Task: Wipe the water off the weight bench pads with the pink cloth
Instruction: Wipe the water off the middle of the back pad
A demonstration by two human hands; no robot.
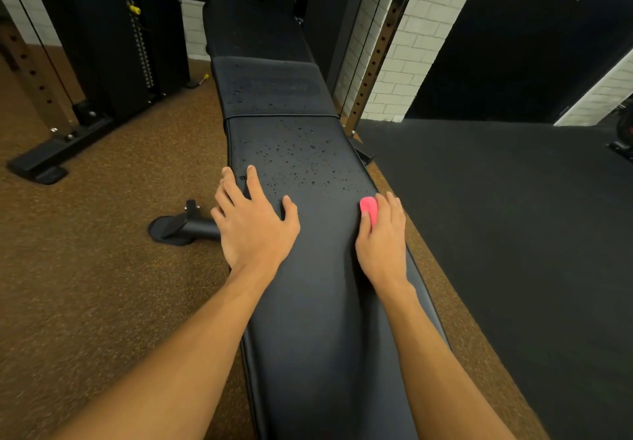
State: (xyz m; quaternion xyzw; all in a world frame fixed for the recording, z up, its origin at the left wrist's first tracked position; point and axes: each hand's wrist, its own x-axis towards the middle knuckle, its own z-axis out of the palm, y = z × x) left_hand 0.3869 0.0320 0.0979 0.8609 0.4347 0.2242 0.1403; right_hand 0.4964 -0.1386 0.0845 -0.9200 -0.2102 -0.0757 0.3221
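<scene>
Long bench pad (318,268): water droplets (301,155) bead its far half.
Your left hand (255,224): fingers spread, flat on the pad's left edge.
Your right hand (382,234): at the pad's right edge, fingers curled over the pink cloth (369,208), holding it against the pad.

The long pad (308,302) is black, smooth, leather-like upholstery with a soft sheen. Its far half carries glossy water beads (301,158). The middle pad (270,87) beyond it looks duller, nearly matt, and is also beaded. On the long pad's right edge the pink cloth (369,210) is soft, matt fabric. Left of the pad the floor (85,268) is brown, speckled and grainy, and the bench foot (202,227) is matt black metal tube. Right of the pad lies dark, matt flooring (513,234). The wall (421,45) is white painted brick.
</scene>
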